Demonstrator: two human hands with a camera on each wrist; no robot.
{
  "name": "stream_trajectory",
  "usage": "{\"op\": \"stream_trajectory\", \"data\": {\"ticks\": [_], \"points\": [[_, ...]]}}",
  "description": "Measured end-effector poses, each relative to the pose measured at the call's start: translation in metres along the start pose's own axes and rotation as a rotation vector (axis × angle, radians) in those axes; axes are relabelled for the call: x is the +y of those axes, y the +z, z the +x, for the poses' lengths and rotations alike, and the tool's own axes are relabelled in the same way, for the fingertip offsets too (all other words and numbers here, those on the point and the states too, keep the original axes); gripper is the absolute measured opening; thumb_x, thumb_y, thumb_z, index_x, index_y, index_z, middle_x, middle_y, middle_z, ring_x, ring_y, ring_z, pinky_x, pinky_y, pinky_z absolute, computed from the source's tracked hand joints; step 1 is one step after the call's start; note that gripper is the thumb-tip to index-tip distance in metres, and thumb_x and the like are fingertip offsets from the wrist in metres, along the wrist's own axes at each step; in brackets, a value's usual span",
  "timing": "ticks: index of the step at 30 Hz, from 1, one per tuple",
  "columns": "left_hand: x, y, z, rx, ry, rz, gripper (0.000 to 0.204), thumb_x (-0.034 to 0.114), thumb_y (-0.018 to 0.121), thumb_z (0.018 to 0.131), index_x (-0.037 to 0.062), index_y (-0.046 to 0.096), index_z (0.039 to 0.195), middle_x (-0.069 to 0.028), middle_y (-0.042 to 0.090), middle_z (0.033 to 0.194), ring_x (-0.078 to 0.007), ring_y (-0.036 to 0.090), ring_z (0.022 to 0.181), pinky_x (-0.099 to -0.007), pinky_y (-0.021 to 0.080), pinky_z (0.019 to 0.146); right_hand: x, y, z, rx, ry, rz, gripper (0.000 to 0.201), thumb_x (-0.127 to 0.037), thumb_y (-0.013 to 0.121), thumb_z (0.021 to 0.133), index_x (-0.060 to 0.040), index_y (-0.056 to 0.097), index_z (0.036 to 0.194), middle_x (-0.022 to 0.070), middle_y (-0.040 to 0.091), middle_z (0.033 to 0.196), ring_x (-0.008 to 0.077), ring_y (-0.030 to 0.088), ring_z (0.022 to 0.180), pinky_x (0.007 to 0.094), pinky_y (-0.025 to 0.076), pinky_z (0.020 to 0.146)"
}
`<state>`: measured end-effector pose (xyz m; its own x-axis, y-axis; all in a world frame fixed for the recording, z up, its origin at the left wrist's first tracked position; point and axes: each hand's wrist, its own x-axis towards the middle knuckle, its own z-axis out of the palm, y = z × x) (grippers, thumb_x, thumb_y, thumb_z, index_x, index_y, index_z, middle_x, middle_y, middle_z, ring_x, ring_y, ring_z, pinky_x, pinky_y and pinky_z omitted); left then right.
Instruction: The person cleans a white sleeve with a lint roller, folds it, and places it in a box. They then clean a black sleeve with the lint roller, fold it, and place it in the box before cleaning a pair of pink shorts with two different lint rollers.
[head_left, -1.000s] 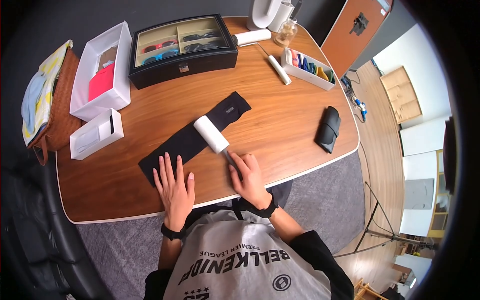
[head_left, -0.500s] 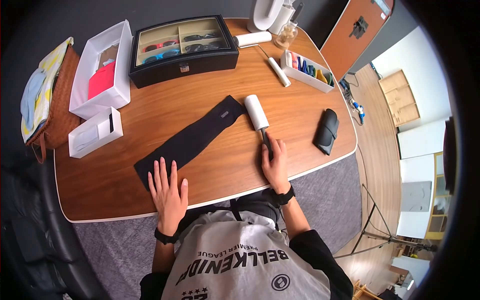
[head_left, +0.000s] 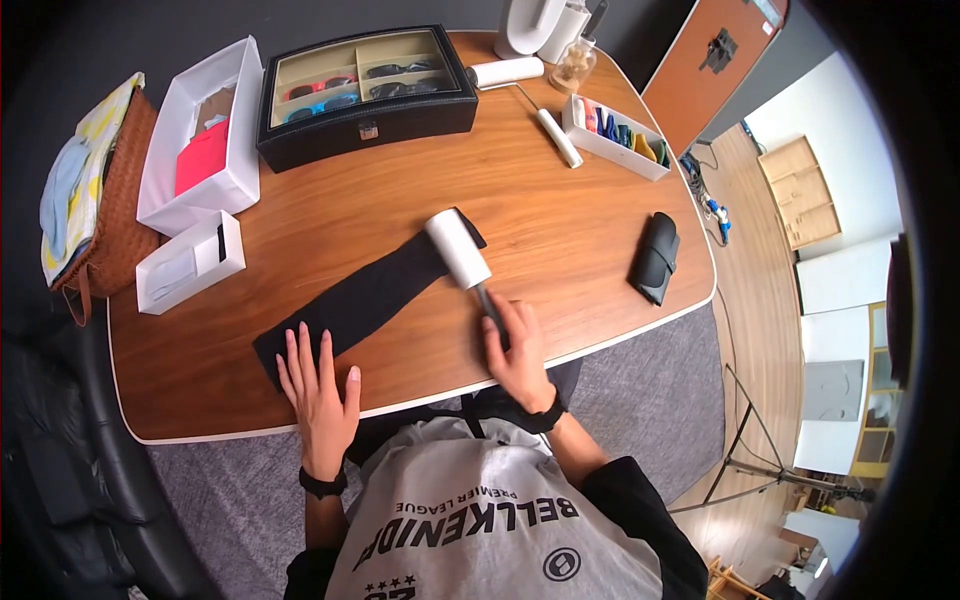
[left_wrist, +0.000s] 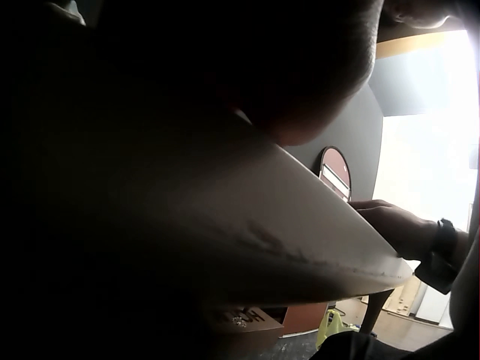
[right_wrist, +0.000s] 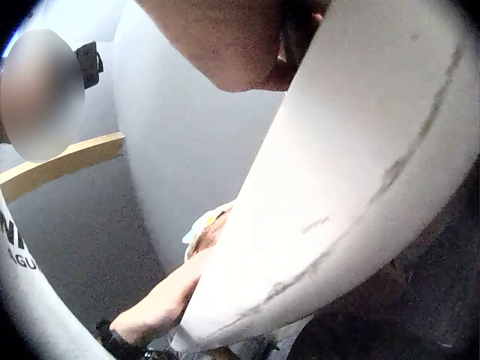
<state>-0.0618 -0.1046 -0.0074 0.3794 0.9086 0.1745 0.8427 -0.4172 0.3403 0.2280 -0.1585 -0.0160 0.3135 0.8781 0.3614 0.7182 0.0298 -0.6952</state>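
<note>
A long, flat black fabric sleeve (head_left: 350, 298) lies slantwise on the wooden table (head_left: 560, 240). On its near left end rests my left hand (head_left: 322, 400), fingers straight and slightly spread. My right hand (head_left: 518, 350) grips the dark handle of a lint roller (head_left: 458, 248), whose white cylinder overlaps the sleeve's far right end in the head view and hides part of it. Both wrist views mostly show the table's pale edge from below; the right hand (left_wrist: 397, 225) appears beyond it in the left wrist view.
A black glasses case box (head_left: 365, 145) stands at the back, beside white boxes (head_left: 155, 200) and a woven basket (head_left: 125, 220). Another lint roller (head_left: 508, 72) lies at the back. To the right are a white box of rolled cloths (head_left: 600, 150) and a black pouch (head_left: 655, 258).
The lint roller went from the sleeve's middle to the right, off its far end, then back left over that end. My left hand and the sleeve shifted slightly left.
</note>
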Motion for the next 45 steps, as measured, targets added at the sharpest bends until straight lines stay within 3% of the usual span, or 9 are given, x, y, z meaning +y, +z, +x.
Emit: {"op": "stream_trajectory", "data": {"ticks": [4, 9, 13, 16, 25, 34, 39, 45], "points": [[0.013, 0.009, 0.007, -0.025, -0.012, 0.055, 0.062, 0.033, 0.056, 0.106, 0.0023, 0.043, 0.158, -0.0254, 0.026, 0.171, -0.0419, 0.019, 0.160, -0.0621, 0.014, 0.128, -0.020, 0.016, -0.005, -0.075, -0.089, 0.053, 0.040, 0.001, 0.066, 0.094, 0.0048, 0.064, 0.133, 0.0196, 0.058, 0.097, 0.0358, 0.056, 0.089, 0.0430, 0.048, 0.080], [0.007, 0.014, 0.004, -0.024, -0.018, 0.105, 0.062, 0.035, 0.055, 0.106, 0.0032, 0.044, 0.158, -0.0236, 0.029, 0.170, -0.0420, 0.022, 0.159, -0.0612, 0.015, 0.128, 0.000, 0.014, 0.001, -0.025, -0.116, -0.004, 0.043, 0.001, 0.067, 0.091, 0.0046, 0.063, 0.133, 0.0192, 0.056, 0.094, 0.0367, 0.054, 0.089, 0.0444, 0.047, 0.081], [0.002, 0.010, -0.001, -0.017, -0.039, 0.114, 0.061, 0.034, 0.055, 0.106, 0.0029, 0.046, 0.157, -0.0227, 0.031, 0.169, -0.0421, 0.024, 0.159, -0.0610, 0.016, 0.128, 0.024, -0.006, 0.012, 0.011, 0.002, -0.114, 0.038, -0.002, 0.061, 0.099, 0.0031, 0.062, 0.136, 0.0224, 0.061, 0.103, 0.0378, 0.059, 0.096, 0.0448, 0.049, 0.087], [-0.001, 0.009, -0.003, -0.003, -0.033, 0.106, 0.061, 0.034, 0.055, 0.105, 0.0028, 0.046, 0.157, -0.0233, 0.031, 0.169, -0.0420, 0.024, 0.158, -0.0611, 0.017, 0.127, 0.038, -0.015, 0.020, 0.080, 0.023, -0.149, 0.038, -0.001, 0.062, 0.097, 0.0048, 0.062, 0.135, 0.0218, 0.059, 0.100, 0.0382, 0.056, 0.094, 0.0453, 0.048, 0.085], [-0.001, 0.010, -0.003, 0.019, -0.029, 0.090, 0.062, 0.035, 0.056, 0.105, 0.0022, 0.046, 0.157, -0.0239, 0.031, 0.169, -0.0419, 0.025, 0.158, -0.0609, 0.017, 0.127, 0.025, -0.014, 0.015, 0.076, 0.125, -0.121, 0.036, -0.005, 0.061, 0.102, 0.0027, 0.062, 0.137, 0.0225, 0.063, 0.106, 0.0362, 0.061, 0.098, 0.0419, 0.050, 0.088], [-0.001, 0.012, -0.003, 0.028, -0.022, 0.099, 0.062, 0.034, 0.057, 0.104, 0.0020, 0.046, 0.156, -0.0238, 0.032, 0.169, -0.0417, 0.026, 0.158, -0.0606, 0.017, 0.127, -0.034, 0.037, -0.012, -0.155, -0.127, 0.097, 0.042, -0.001, 0.066, 0.094, 0.0047, 0.061, 0.135, 0.0188, 0.055, 0.096, 0.0371, 0.054, 0.091, 0.0448, 0.046, 0.081], [0.000, 0.011, -0.003, 0.016, -0.029, 0.105, 0.062, 0.034, 0.056, 0.104, 0.0021, 0.046, 0.156, -0.0237, 0.032, 0.169, -0.0412, 0.026, 0.158, -0.0607, 0.017, 0.127, -0.059, 0.058, -0.022, -0.245, -0.228, 0.189, 0.044, -0.001, 0.067, 0.093, 0.0040, 0.061, 0.136, 0.0180, 0.056, 0.098, 0.0372, 0.054, 0.091, 0.0437, 0.049, 0.083], [-0.001, 0.012, -0.003, 0.011, -0.031, 0.111, 0.061, 0.033, 0.056, 0.104, 0.0027, 0.046, 0.156, -0.0231, 0.032, 0.169, -0.0412, 0.026, 0.158, -0.0606, 0.017, 0.127, -0.044, 0.049, -0.015, -0.210, -0.218, 0.135, 0.043, 0.000, 0.066, 0.093, 0.0035, 0.062, 0.135, 0.0182, 0.055, 0.096, 0.0374, 0.054, 0.090, 0.0443, 0.048, 0.083]]}}
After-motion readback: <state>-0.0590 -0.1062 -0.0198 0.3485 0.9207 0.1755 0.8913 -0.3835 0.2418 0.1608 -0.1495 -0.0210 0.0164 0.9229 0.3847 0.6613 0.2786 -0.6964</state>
